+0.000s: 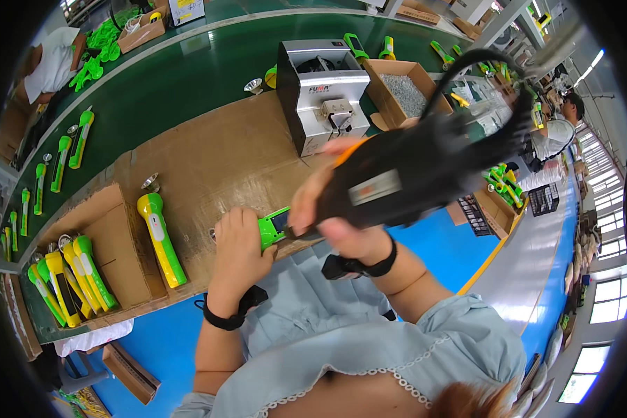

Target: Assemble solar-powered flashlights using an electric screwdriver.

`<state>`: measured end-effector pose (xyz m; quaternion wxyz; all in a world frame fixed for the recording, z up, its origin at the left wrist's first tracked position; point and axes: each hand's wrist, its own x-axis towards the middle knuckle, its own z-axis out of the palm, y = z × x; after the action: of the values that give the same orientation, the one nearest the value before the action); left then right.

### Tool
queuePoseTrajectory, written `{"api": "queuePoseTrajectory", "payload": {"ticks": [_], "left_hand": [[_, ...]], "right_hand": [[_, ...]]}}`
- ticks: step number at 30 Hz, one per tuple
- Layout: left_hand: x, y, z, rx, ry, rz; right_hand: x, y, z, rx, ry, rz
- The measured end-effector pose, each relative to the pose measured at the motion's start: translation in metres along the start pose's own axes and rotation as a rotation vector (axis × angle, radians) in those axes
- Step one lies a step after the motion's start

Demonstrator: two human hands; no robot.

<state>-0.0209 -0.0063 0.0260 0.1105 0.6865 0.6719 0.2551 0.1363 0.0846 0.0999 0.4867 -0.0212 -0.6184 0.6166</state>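
My left hand (238, 245) grips a bright green flashlight body (274, 226) against the near edge of the cardboard-covered bench (216, 157). My right hand (334, 209) is wrapped around a black electric screwdriver (411, 171) with an orange collar and a thick black cable, its tip pointing down at the green body. Both wrists wear black straps. A yellow and green flashlight (161, 237) lies to the left of my left hand.
A grey screw-feeder machine (324, 94) stands behind my hands, beside a cardboard box of screws (405, 94). An open box (83, 279) at left holds several yellow and green flashlights. More flashlights lie along the green belt (167, 76). Other people work at far left and right.
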Motion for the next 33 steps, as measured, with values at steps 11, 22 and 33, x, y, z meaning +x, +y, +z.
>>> {"api": "queuePoseTrajectory", "payload": {"ticks": [11,22,33], "left_hand": [[-0.011,0.007,-0.001,0.017,0.004,-0.005],[-0.023,0.010,0.000,0.197,0.047,0.014],[-0.025,0.009,0.010,0.235,0.120,-0.004]], "right_hand": [[0.093,0.009,-0.112,-0.331,0.435,-0.505],[0.093,0.015,-0.111,-0.408,0.452,-0.192],[0.020,0.004,-0.003,-0.261,0.154,-0.159]]}}
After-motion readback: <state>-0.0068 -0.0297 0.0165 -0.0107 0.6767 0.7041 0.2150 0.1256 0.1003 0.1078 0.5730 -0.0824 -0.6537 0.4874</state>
